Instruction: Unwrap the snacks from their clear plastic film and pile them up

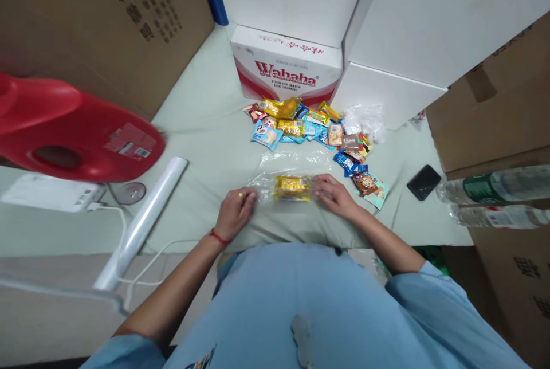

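Observation:
A yellow snack packet (292, 187) lies on a sheet of clear plastic film (296, 161) spread on the cloth-covered table. My left hand (235, 212), with a ring and a red wrist cord, is closed with its fingertips on the film's left edge. On the other side, my right hand (336, 194) has its fingers drawn together on the film, close to the packet's right end. Just beyond the film is a pile of wrapped snacks (292, 127) in yellow, blue and red. More packets, such as a light green one (378, 192), trail off to the right.
A Wahaha carton (290, 68) stands behind the snacks, with crumpled clear plastic (365, 120) beside it. To the left are a red jug (86, 128), a roll of film (141, 220) and a white power bank (51, 192). A phone (424, 182) and water bottles (498, 184) lie right.

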Action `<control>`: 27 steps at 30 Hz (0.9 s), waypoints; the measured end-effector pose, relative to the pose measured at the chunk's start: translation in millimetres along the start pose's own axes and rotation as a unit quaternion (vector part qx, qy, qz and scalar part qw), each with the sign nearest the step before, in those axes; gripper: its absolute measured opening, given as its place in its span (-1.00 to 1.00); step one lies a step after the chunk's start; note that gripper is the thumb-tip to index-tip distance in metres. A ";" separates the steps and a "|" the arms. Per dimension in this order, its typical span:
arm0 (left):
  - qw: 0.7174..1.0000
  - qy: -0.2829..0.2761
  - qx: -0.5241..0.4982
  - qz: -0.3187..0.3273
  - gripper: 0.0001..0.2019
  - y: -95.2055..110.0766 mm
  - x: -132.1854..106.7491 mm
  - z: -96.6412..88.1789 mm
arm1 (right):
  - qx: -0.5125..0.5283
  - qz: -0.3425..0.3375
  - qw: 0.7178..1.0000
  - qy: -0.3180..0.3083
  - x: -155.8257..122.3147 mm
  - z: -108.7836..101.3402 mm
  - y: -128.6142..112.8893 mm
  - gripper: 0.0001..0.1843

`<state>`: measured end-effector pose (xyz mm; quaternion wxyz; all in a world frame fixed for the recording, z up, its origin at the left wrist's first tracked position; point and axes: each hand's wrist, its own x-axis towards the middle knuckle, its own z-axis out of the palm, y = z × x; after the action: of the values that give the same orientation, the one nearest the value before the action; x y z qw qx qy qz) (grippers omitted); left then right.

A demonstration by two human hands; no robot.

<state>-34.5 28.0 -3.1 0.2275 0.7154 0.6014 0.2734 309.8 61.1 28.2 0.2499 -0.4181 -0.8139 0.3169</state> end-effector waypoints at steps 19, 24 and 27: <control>0.985 0.006 0.116 0.128 -0.56 81.3 11.5 29.0 | -0.280 0.277 0.917 -0.065 65.8 28.7 -7.9 -0.62; 0.982 -0.037 0.142 0.116 -0.54 75.0 40.6 60.0 | -0.248 0.263 0.928 -0.092 54.6 6.0 -1.8 -0.64; 0.980 -0.025 0.149 0.131 -0.57 62.6 43.9 65.5 | -0.236 0.273 0.926 -0.109 58.5 -22.0 5.9 -0.60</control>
<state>60.7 60.6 -6.0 0.0953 0.8203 0.5308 0.1903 296.9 119.5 47.0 -0.0430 -0.6339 -0.7417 0.2152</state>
